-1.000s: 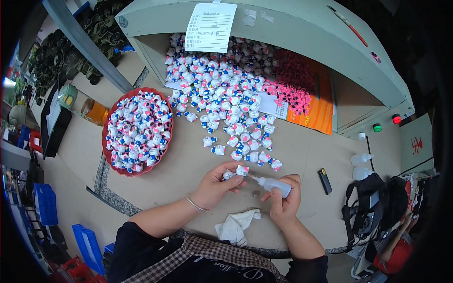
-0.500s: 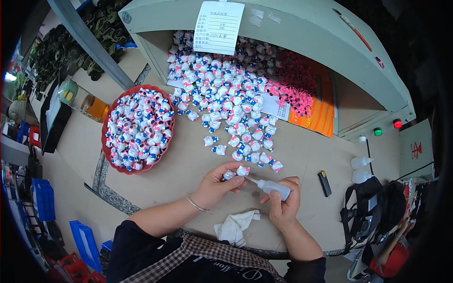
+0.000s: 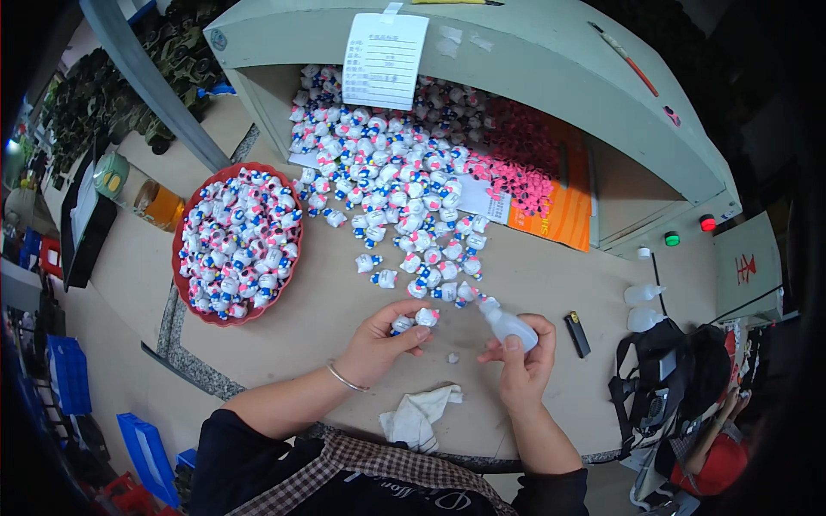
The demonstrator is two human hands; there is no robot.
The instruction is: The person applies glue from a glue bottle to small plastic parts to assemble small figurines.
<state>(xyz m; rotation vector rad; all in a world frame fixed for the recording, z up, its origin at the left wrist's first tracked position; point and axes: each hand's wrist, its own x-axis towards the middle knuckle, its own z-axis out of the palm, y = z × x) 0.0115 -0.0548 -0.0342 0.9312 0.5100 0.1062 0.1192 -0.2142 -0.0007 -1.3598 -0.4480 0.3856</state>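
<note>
Between the fingers of my left hand are small white figurines; one figurine with pink on it sits at the fingertips, and another lies against the palm. My right hand grips a translucent squeeze bottle, its nozzle tilted up and away, apart from the held figurines. The nozzle tip is near a heap of white, blue and pink figurines that spills out of a shelf. On my left stands a red scalloped bowl filled with similar figurines.
Small pink pieces lie on an orange sheet under the pale green shelf. A white cloth lies at the near edge. To the right are a black lighter-like object, spare bottles and a black bag.
My right hand has drawn the bottle's nozzle away from the figurine in my left hand and turned it upward. My left hand keeps its hold. The whole view has shifted slightly.
</note>
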